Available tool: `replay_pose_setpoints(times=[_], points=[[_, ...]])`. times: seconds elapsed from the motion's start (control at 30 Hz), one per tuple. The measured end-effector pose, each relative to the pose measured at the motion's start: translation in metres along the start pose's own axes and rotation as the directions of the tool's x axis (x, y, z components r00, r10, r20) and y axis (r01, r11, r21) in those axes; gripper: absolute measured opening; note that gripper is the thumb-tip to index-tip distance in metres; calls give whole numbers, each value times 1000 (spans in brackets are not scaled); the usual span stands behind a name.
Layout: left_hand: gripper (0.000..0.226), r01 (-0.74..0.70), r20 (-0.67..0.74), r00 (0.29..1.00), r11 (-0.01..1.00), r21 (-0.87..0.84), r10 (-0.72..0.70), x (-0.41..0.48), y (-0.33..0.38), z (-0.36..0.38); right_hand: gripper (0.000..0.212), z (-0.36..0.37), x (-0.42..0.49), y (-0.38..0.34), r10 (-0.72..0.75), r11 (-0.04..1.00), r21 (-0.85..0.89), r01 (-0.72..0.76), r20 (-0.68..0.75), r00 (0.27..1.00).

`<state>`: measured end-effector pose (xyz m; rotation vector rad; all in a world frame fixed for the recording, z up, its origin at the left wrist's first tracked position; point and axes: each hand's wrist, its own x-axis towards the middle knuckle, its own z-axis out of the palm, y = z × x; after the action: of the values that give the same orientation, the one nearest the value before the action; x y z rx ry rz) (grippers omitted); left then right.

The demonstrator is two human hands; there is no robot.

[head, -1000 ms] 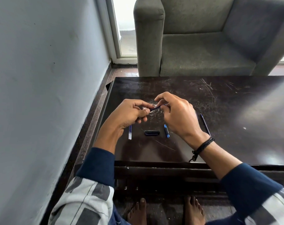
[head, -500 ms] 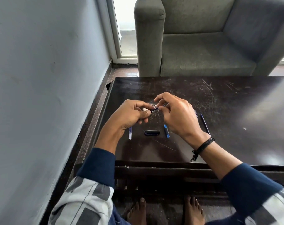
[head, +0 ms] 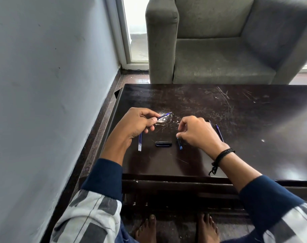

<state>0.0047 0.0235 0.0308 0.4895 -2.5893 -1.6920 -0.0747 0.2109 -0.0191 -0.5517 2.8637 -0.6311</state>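
Note:
My left hand [head: 138, 123] pinches a thin blue pen refill [head: 164, 115] between thumb and forefinger, its free end pointing up and right above the dark table [head: 245, 116]. My right hand [head: 196, 134] hovers low with curled fingers. Its fingertips are at the far end of a short blue pen piece [head: 180, 145] lying on the table; whether they pinch anything is hidden. A black pen cap [head: 163, 144] lies between the hands. Two clear refill tubes [head: 140, 143] lie side by side under my left hand.
A thin blue pen part [head: 220, 133] lies just right of my right hand, another partly hidden behind it. A grey armchair [head: 219, 53] stands beyond the table's far edge. A wall [head: 44, 102] runs close along the left. My bare feet [head: 147, 228] are under the table.
The hands were joined on one pen part; they have come apart. My left hand keeps the refill, and my right hand has dropped right and down to the blue piece.

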Motion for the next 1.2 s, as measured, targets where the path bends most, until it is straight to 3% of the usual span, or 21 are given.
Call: replay_pose_setpoints(times=[0.27, 0.3, 0.37, 0.43, 0.5, 0.6, 0.7, 0.83, 1.2], points=[[21, 4, 13, 1000, 1000, -1, -4, -1, 0, -1, 17, 11, 4, 1, 34, 999, -25, -32, 79, 996], [21, 5, 17, 1000, 1000, -4, -5, -1, 0, -1, 17, 9, 6, 1, 56, 998, 13, -58, 74, 996], [21, 7, 20, 1000, 1000, -11, -7, -2, 0, -1, 8, 2, 8, 0, 134, 942, 301, -149, 70, 989], [21, 6, 21, 1000, 1000, -16, -6, -2, 1, -1, 3, -8, 7, -4, 198, 708, 673, -214, 102, 975], [21, -1, 26, 1000, 1000, -13, 2, -2, 1, -1, 3, -18, 5, -10, 253, 435, 871, -227, 124, 960], [21, 0, 36, 999, 1000, 2, 0, -1, 1, 1, 3, -22, 5, -13, 341, 124, 967, -223, 170, 925], [22, 2, 37, 999, 1000, 7, -2, 1, -1, 2, 3, -20, 5, -13, 368, -46, 975, -215, 217, 904], [22, 5, 42, 999, 1000, 16, -6, 0, 0, 2, 5, -19, 4, -16, 372, -109, 976, -190, 217, 902], [22, 0, 45, 999, 999, 45, -3, 1, 0, 4, 6, -20, 2, -18, 365, -112, 974, -199, 226, 903]])
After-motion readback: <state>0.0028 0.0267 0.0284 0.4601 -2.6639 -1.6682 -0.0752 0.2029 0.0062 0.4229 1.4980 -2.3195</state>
